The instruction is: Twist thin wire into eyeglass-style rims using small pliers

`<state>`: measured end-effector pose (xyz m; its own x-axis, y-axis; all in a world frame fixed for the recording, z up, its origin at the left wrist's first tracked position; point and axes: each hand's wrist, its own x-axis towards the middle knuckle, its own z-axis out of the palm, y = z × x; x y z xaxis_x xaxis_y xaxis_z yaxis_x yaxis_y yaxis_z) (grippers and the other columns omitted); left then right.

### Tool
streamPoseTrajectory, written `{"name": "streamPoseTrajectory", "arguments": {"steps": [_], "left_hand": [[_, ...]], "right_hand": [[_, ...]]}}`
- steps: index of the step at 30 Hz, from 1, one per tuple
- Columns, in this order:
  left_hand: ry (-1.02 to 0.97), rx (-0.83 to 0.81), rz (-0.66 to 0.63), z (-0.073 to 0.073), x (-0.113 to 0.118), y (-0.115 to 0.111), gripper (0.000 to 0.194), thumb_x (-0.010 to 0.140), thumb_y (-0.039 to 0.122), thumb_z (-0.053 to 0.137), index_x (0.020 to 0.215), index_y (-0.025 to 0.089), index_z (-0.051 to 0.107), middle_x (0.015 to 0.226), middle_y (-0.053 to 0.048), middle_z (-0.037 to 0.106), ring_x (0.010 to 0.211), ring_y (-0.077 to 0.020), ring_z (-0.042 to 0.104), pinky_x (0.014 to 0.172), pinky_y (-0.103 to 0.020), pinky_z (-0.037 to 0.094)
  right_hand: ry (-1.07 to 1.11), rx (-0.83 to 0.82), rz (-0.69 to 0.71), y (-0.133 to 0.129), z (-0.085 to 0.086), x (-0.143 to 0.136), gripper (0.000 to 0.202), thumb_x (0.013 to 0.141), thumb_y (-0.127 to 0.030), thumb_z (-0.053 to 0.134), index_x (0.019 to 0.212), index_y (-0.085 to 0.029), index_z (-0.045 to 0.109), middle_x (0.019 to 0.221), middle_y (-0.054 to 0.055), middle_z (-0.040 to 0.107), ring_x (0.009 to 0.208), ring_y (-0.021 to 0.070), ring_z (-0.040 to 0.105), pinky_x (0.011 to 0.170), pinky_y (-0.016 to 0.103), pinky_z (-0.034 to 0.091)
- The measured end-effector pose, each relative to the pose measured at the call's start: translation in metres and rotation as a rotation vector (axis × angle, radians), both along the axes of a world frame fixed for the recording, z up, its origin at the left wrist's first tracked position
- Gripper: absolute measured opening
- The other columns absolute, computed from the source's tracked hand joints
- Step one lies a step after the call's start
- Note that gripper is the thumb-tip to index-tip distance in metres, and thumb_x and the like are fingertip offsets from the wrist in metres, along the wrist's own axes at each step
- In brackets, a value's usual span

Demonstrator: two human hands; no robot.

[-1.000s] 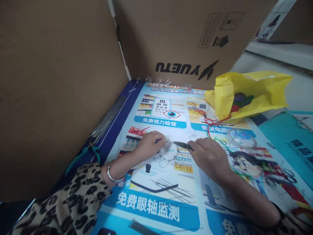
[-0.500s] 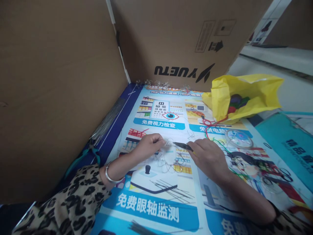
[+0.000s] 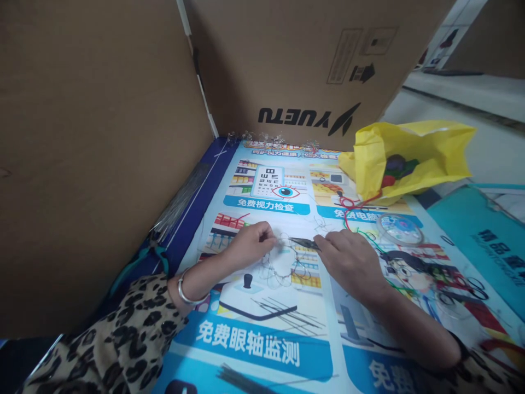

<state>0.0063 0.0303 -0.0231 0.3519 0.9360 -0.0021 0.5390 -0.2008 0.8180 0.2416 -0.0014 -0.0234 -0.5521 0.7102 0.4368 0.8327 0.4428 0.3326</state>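
My left hand (image 3: pixel 255 241) pinches the edge of a ring of thin bent wire (image 3: pixel 302 269), which is made of several small loops and spreads over the printed sheet. In my right hand (image 3: pixel 350 262) is a pair of pliers (image 3: pixel 304 243), its dark pointed jaws aimed left at the upper part of the ring, near my left fingertips. Whether the jaws touch the wire is too fine to tell; the handles are mostly hidden in my palm. Just below the ring lie several loose straight wires (image 3: pixel 283 316).
Cardboard walls (image 3: pixel 246 65) stand behind and at left. A yellow bag (image 3: pixel 410 164) holding coloured yarn sits at back right, near a clear round dish (image 3: pixel 400 230). Teal-handled pliers (image 3: pixel 143 257) and a wire bundle (image 3: pixel 182 200) lie at left, scissors (image 3: pixel 471 287) at right.
Both hands stay in nearly the same place. The pliers' jaws have turned slightly, and the view has shifted a little.
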Motion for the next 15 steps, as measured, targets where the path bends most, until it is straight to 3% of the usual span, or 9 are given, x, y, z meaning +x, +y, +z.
{"name": "streamPoseTrajectory", "arguments": {"steps": [10, 15], "left_hand": [[0.225, 0.093, 0.002, 0.0042, 0.0020, -0.0052, 0.014, 0.073, 0.032, 0.058, 0.078, 0.020, 0.052, 0.068, 0.002, 0.056, 0.061, -0.0133, 0.051, 0.050, -0.022, 0.030], [0.333, 0.146, 0.006, 0.0071, 0.0049, -0.0089, 0.013, 0.072, 0.025, 0.058, 0.083, 0.022, 0.051, 0.070, 0.002, 0.058, 0.064, -0.0145, 0.053, 0.051, -0.023, 0.028]], "right_hand": [[-0.101, 0.019, 0.002, -0.0015, 0.0036, 0.0056, 0.016, 0.083, -0.016, 0.049, 0.092, -0.019, 0.061, 0.072, 0.004, 0.054, 0.073, 0.0186, 0.040, 0.067, 0.033, 0.024], [-0.097, 0.016, 0.007, -0.0006, 0.0029, 0.0052, 0.015, 0.082, -0.016, 0.050, 0.091, -0.019, 0.062, 0.072, 0.005, 0.054, 0.073, 0.0189, 0.040, 0.066, 0.034, 0.025]]}}
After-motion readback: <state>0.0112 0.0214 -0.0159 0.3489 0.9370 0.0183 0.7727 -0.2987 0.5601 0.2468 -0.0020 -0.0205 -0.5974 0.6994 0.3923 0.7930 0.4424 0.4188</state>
